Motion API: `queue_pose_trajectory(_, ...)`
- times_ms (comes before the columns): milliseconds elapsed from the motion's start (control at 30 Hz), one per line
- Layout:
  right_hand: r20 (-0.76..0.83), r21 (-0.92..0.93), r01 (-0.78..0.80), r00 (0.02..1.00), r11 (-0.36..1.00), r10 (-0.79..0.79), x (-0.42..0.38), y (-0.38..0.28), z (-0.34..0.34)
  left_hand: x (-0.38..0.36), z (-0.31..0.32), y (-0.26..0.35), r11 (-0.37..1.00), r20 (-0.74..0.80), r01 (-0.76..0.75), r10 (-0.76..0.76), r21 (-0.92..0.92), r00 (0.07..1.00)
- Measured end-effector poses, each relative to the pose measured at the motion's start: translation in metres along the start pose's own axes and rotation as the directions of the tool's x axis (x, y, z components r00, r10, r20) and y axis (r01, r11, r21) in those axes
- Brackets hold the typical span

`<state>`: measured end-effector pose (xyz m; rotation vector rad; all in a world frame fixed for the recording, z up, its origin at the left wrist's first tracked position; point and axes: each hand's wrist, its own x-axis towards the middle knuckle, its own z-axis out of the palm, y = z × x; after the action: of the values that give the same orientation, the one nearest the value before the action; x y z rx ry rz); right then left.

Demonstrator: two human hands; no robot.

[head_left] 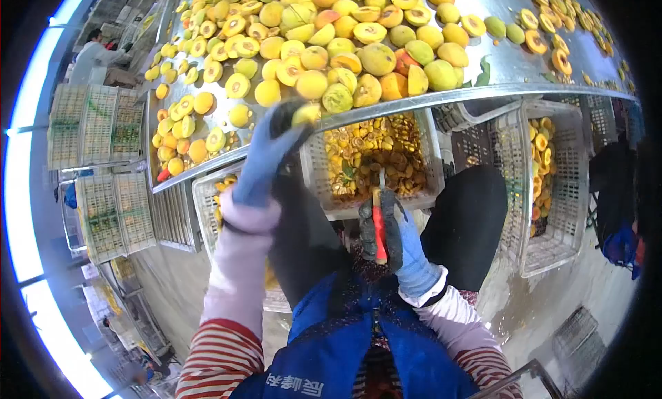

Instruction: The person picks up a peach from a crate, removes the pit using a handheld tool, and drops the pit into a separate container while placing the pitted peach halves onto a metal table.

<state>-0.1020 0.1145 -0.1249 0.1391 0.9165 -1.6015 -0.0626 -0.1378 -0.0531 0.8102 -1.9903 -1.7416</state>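
My left hand (270,147), in a blue glove with a dark palm, is at the table's front edge, somewhat blurred. Its fingers close on a yellow peach (306,114). Lower, between my knees, my right hand (391,233) wraps its dark-coated glove round the red handle of a pitting knife (378,226). The metal tip points away from me, over a white crate (434,151) of peach scraps and stones. Whole and halved yellow peaches (369,32) lie heaped on the metal table (503,88) beyond both hands.
A crate of peach halves (543,157) stands to the right. Another crate (207,199) is partly hidden behind my left arm. Stacked crates (96,126) stand at far left, near another person (93,60). Someone's dark-clothed legs (610,185) show at far right.
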Motion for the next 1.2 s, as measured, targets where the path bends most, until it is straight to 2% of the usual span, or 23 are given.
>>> queue_pose_trajectory(33, 0.022, -0.098, 0.113, 0.994, 0.989, -0.111, -0.003, -0.001, 0.002, -0.027, 0.014, 0.023, 0.983, 0.016, 0.074, -0.072, -0.169, 0.997)
queue_pose_trajectory(67, 0.067, -0.094, 0.2, 0.979, 0.975, -0.194, -0.015, -0.025, 0.029, -0.045, 0.019, 0.028, 0.946, 0.124, 0.165, -0.135, -0.278, 0.983)
queue_pose_trajectory(100, 0.068, -0.301, 0.311, 0.95, 0.901, -0.305, -0.011, -0.017, 0.03, -0.061, 0.029, 0.031, 0.899, 0.175, 0.206, -0.148, -0.387, 0.973)
queue_pose_trajectory(133, 0.069, -0.499, 0.389, 0.908, 0.775, -0.412, -0.007, -0.01, 0.032, -0.076, 0.039, 0.034, 0.836, 0.226, 0.254, -0.161, -0.486, 0.961)
queue_pose_trajectory(167, 0.151, -0.671, 0.427, 0.879, 0.607, -0.452, -0.011, -0.012, 0.032, -0.084, 0.046, 0.029, 0.757, 0.236, 0.265, -0.15, -0.597, 0.96)
queue_pose_trajectory(233, 0.336, -0.875, 0.454, 0.821, 0.169, -0.462, -0.023, -0.021, 0.039, -0.098, 0.055, 0.033, 0.646, 0.221, 0.318, -0.229, -0.694, 0.948)
queue_pose_trajectory(267, 0.406, -0.859, 0.512, 0.706, 0.022, -0.58, -0.025, -0.016, 0.038, -0.103, 0.057, 0.029, 0.854, 0.129, 0.194, -0.15, -0.482, 0.98)
queue_pose_trajectory(300, 0.404, -0.865, 0.501, 0.718, 0.017, -0.568, -0.028, -0.016, 0.039, -0.108, 0.057, 0.024, 0.975, 0.062, 0.057, -0.044, -0.214, 0.997)
queue_pose_trajectory(367, 0.391, -0.881, 0.474, 0.741, 0.012, -0.545, -0.032, -0.015, 0.043, -0.117, 0.058, 0.025, 0.99, 0.002, -0.116, 0.117, 0.078, 0.993)
queue_pose_trajectory(467, 0.423, -0.869, 0.494, 0.764, 0.02, -0.487, -0.037, -0.015, 0.042, -0.123, 0.063, 0.031, 0.924, -0.063, -0.331, 0.348, 0.191, 0.935)
queue_pose_trajectory(500, 0.401, -0.865, 0.497, 0.775, 0.077, -0.489, -0.04, -0.014, 0.043, -0.124, 0.064, 0.032, 0.878, -0.08, -0.406, 0.437, 0.254, 0.896)
queue_pose_trajectory(533, 0.382, -0.857, 0.498, 0.785, 0.13, -0.488, -0.043, -0.013, 0.044, -0.126, 0.066, 0.039, 0.938, -0.095, -0.346, 0.347, 0.027, 0.933)
queue_pose_trajectory(600, 0.379, -0.828, 0.528, 0.774, 0.188, -0.507, -0.051, -0.015, 0.047, -0.13, 0.068, 0.044, 0.962, -0.074, -0.256, 0.249, -0.097, 0.966)
queue_pose_trajectory(633, 0.395, -0.806, 0.561, 0.748, 0.189, -0.533, -0.054, -0.018, 0.049, -0.131, 0.072, 0.047, 0.948, -0.076, -0.085, 0.064, -0.306, 0.995)
queue_pose_trajectory(667, 0.408, -0.784, 0.59, 0.723, 0.192, -0.557, -0.056, -0.019, 0.05, -0.133, 0.076, 0.05, 0.857, -0.076, 0.068, -0.123, -0.511, 0.989)
queue_pose_trajectory(767, 0.422, -0.801, 0.58, 0.721, 0.145, -0.55, -0.058, -0.018, 0.044, -0.138, 0.082, 0.051, 0.862, -0.089, 0.032, -0.089, -0.506, 0.992)
queue_pose_trajectory(867, 0.265, -0.881, 0.391, 0.873, 0.265, -0.409, -0.065, -0.015, 0.048, -0.139, 0.083, 0.054, 0.919, -0.084, -0.027, -0.006, -0.393, 0.996)
queue_pose_trajectory(967, 0.353, -0.607, 0.497, 0.867, 0.62, -0.351, -0.066, -0.016, 0.048, -0.137, 0.079, 0.052, 0.909, 0.022, -0.005, 0.015, -0.416, 1.0)
queue_pose_trajectory(1033, 0.297, -0.568, 0.431, 0.902, 0.701, -0.313, -0.062, -0.005, 0.033, -0.135, 0.077, 0.057, 0.938, 0.058, 0.014, 0.007, -0.345, 0.998)
queue_pose_trajectory(1100, 0.273, -0.485, 0.388, 0.919, 0.784, -0.285, -0.057, 0.005, 0.036, -0.124, 0.059, 0.059, 0.99, 0.232, 0.108, -0.085, -0.088, 0.969)
queue_pose_trajectory(1133, 0.253, -0.427, 0.367, 0.926, 0.826, -0.281, -0.058, 0.008, 0.038, -0.12, 0.056, 0.06, 0.989, 0.245, 0.092, -0.061, -0.116, 0.968)
queue_pose_trajectory(1167, 0.224, -0.369, 0.34, 0.936, 0.865, -0.272, -0.059, 0.01, 0.038, -0.12, 0.058, 0.059, 0.998, 0.181, 0.03, -0.018, -0.062, 0.983)
queue_pose_trajectory(1200, 0.269, -0.236, 0.252, 0.945, 0.939, -0.186, -0.055, 0.008, 0.041, -0.12, 0.064, 0.056, 1.0, 0.124, -0.026, 0.027, -0.007, 0.992)
